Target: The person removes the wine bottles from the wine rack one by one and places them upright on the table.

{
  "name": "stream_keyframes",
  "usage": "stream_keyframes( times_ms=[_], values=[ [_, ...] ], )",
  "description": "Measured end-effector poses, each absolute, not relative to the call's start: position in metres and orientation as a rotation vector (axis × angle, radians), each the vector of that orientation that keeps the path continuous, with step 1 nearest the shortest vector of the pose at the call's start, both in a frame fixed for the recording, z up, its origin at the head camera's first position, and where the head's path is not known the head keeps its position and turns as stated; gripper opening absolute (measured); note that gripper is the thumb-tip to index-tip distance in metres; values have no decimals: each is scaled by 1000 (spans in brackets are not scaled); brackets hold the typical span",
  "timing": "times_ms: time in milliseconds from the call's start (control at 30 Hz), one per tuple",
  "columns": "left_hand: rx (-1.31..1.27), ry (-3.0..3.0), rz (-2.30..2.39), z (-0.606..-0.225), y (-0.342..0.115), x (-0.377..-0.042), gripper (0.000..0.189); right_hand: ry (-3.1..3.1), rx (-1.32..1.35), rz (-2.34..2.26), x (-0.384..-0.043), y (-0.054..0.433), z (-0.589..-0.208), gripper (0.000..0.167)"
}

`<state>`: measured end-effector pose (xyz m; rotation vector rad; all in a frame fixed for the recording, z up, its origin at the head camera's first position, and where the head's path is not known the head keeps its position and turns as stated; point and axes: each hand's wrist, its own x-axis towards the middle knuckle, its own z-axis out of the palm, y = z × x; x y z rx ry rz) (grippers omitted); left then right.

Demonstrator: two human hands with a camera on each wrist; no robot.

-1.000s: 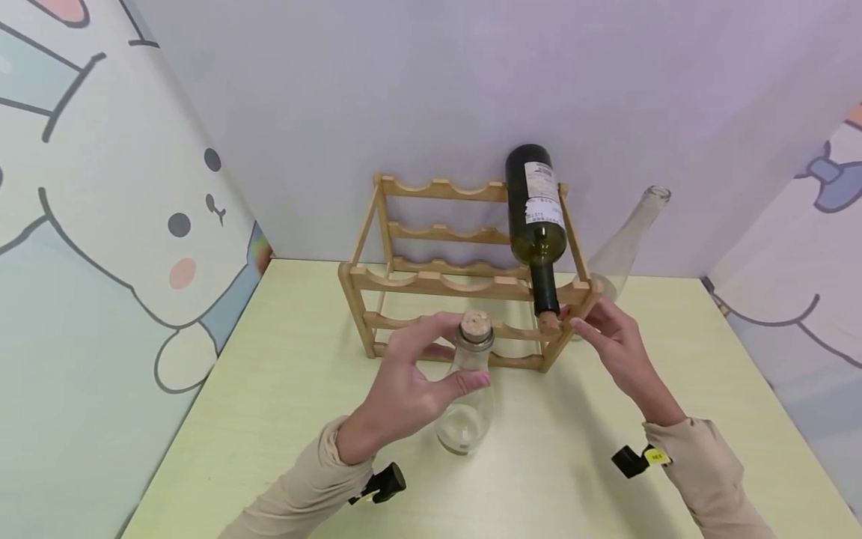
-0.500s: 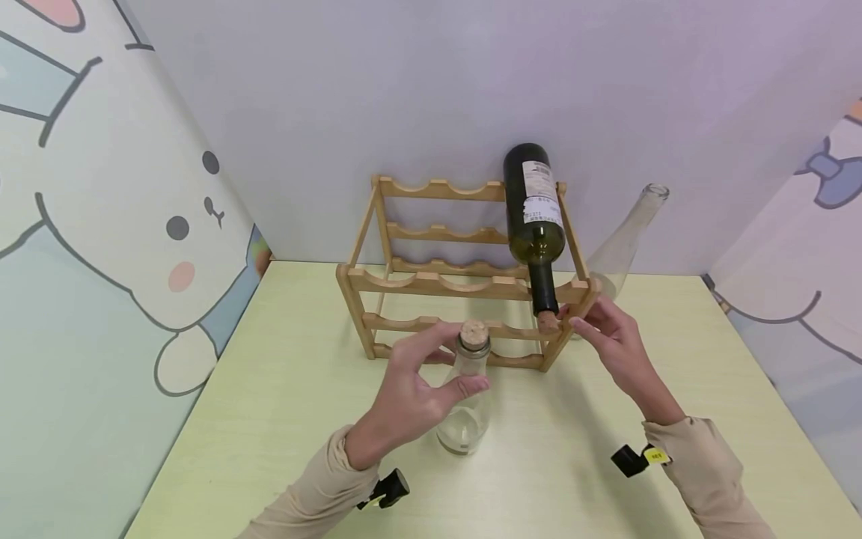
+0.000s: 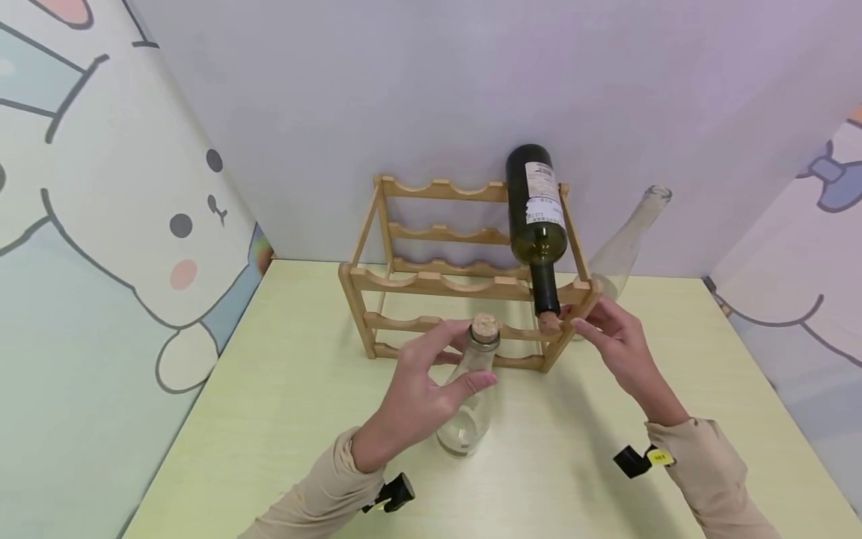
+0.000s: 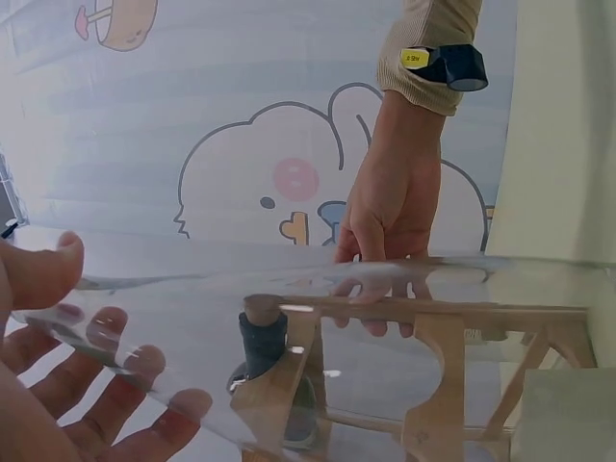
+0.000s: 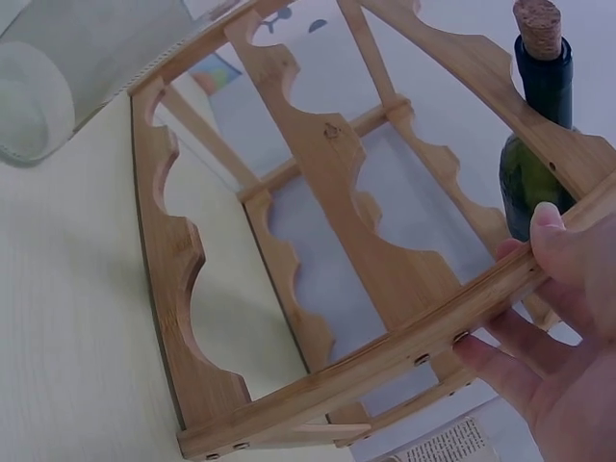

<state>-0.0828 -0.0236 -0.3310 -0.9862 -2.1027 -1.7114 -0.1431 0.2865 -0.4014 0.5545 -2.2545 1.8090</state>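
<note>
My left hand (image 3: 417, 393) holds a clear glass bottle (image 3: 465, 430) around its neck, thumb on the near side. A cork (image 3: 485, 328) closes its mouth. The bottle leans slightly right in front of a wooden wine rack (image 3: 431, 283). My right hand (image 3: 622, 348) grips the rack's right front post; the right wrist view shows the thumb (image 5: 549, 231) on one side of the wood and fingers on the other. A dark green wine bottle (image 3: 539, 217) lies in the rack's top right slot, its corked neck pointing toward me.
Another clear bottle (image 3: 622, 247), without a cork, stands behind the rack's right side, partly hidden by my right hand. A wall (image 3: 431, 90) rises close behind the rack, and cartoon-printed walls flank the pale table (image 3: 283, 419).
My left hand has shifted slightly right, and the top of the clear bottle has tipped right with it. The right hand and the rack have stayed in place.
</note>
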Motion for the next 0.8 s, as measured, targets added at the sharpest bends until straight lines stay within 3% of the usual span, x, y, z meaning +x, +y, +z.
stream_keyframes(
  times_ms=[800],
  values=[
    [-985,-2119,-1770,-334,-28,-81,48,-2369,263,1709,-128,282,-389,35]
  ],
)
